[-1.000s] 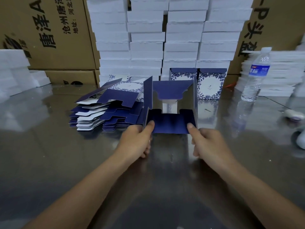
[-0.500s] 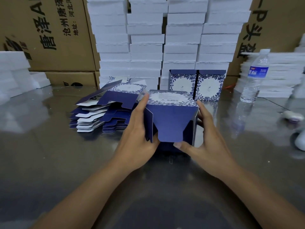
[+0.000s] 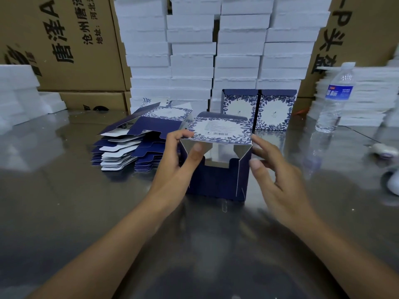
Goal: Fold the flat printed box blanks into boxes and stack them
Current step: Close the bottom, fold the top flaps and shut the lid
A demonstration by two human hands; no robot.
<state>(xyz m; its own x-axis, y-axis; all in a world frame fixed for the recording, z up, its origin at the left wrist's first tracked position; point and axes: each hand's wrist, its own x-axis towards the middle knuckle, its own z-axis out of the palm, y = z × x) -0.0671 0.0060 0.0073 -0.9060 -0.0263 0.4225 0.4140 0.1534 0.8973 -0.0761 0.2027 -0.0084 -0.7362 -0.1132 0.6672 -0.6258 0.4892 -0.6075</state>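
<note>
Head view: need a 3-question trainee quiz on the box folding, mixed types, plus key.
1. True or false: the bottle stands left of the blanks.
2. How many finished boxes stand behind the box being folded? A one, B two, C four.
3. Fill in: the box's barcode panel faces ____.
Key: 1 false; 2 B; 3 up.
</note>
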